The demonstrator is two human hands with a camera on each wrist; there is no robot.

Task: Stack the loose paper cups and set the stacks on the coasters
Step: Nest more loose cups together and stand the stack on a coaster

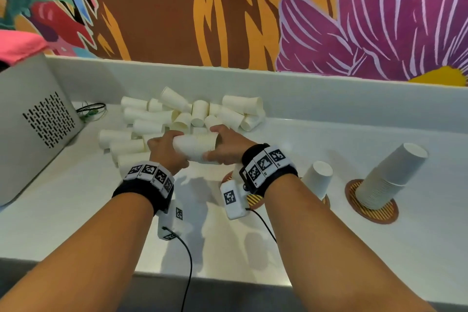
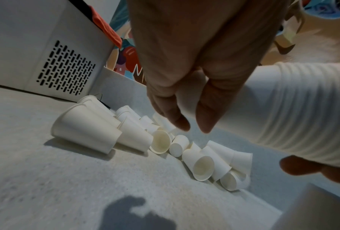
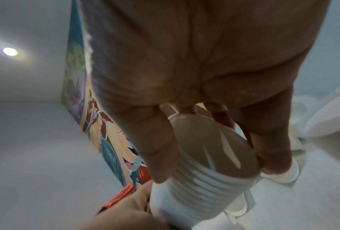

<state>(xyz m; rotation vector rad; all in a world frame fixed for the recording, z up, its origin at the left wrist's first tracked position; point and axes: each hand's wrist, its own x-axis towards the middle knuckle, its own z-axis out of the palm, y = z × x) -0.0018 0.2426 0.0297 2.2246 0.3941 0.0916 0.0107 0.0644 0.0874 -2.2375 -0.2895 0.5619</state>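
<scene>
I hold a stack of white paper cups (image 1: 196, 147) sideways above the counter, between both hands. My left hand (image 1: 166, 151) grips its closed end, and my right hand (image 1: 224, 147) grips the open rim end. The ribbed rims of the stack (image 2: 287, 112) show in the left wrist view beside my left hand (image 2: 187, 123). In the right wrist view my right hand (image 3: 208, 155) wraps the stack's (image 3: 202, 191) open mouth. A heap of loose cups (image 1: 177, 116) lies behind. A tall stack (image 1: 390, 177) stands upside down on a coaster (image 1: 377, 215); a short stack (image 1: 317, 180) stands to its left.
A grey vented appliance (image 1: 33, 129) stands at the left with a pink cloth (image 1: 17, 45) on top. A striped coaster (image 1: 253, 200) peeks out under my right wrist. A low white ledge (image 1: 304, 94) and a painted wall close off the back. The counter's front edge (image 1: 215, 284) runs below my forearms.
</scene>
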